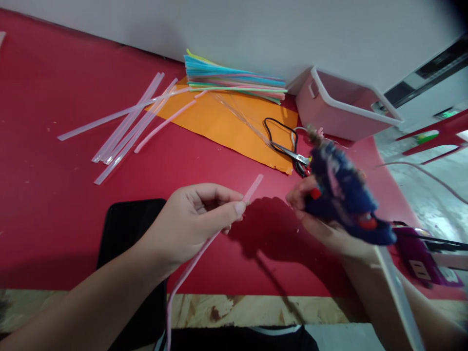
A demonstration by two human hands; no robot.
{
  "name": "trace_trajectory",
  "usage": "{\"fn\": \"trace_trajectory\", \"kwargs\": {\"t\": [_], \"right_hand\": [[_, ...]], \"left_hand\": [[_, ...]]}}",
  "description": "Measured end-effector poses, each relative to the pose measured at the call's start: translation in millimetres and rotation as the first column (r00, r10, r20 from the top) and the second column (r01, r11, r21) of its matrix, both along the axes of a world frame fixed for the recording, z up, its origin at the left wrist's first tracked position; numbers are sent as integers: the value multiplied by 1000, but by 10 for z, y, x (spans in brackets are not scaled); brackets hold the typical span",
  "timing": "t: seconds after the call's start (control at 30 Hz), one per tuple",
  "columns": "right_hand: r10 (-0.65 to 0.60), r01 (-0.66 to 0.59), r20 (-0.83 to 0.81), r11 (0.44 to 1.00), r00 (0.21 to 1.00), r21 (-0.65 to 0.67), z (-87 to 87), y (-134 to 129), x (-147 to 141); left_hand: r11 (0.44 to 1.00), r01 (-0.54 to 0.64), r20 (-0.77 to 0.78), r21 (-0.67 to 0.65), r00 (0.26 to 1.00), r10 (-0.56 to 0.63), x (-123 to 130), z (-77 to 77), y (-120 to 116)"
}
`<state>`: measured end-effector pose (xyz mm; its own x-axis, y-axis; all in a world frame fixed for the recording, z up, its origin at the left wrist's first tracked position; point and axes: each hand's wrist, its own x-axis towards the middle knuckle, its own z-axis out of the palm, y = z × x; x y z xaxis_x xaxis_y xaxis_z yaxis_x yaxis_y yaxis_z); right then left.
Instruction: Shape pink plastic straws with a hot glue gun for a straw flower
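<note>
Between thumb and fingers, my left hand [204,217] pinches a pink pipe cleaner [183,278] near its upper end. Its short tip points up and right, and the long part hangs down past the table edge. My right hand [318,219] is wrapped round the handle of a dark blue glue gun [343,195], which is slightly blurred. A long whitish glue stick [397,292] sticks out of its rear, toward me. The gun's nozzle points up and left, apart from the pipe cleaner. Black-handled scissors [292,153] lie just beyond my right hand.
Clear glue sticks [127,122] lie crossed at the left, beside a loose pink pipe cleaner [164,123]. A bundle of coloured pipe cleaners [234,78] rests on orange paper [219,122]. A pink bin [340,109] stands behind; a black phone [127,229] and purple power strip [420,256] flank my hands.
</note>
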<state>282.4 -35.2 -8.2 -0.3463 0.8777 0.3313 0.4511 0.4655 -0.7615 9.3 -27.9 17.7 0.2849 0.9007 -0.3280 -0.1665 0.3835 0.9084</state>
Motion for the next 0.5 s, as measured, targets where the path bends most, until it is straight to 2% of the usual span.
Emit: {"fn": "trace_trajectory", "kwargs": {"t": [0.13, 0.23, 0.4, 0.5], "right_hand": [[-90, 51, -301, 989, 949, -136, 22, 37, -84], [-122, 44, -392, 979, 912, -201, 20, 65, -96], [-102, 44, -390, 987, 915, -154, -27, 38, -14], [0, -13, -225, 998, 974, -60, -35, -10, 55]], "left_hand": [[1000, 28, 14, -6, 1000, -28, -27, -50, 13], [999, 31, 39, -18, 999, -30, -37, -72, 13], [999, 15, 38, -36, 999, -14, -28, -68, 19], [998, 5, 70, -67, 998, 0, -26, -60, 27]]}}
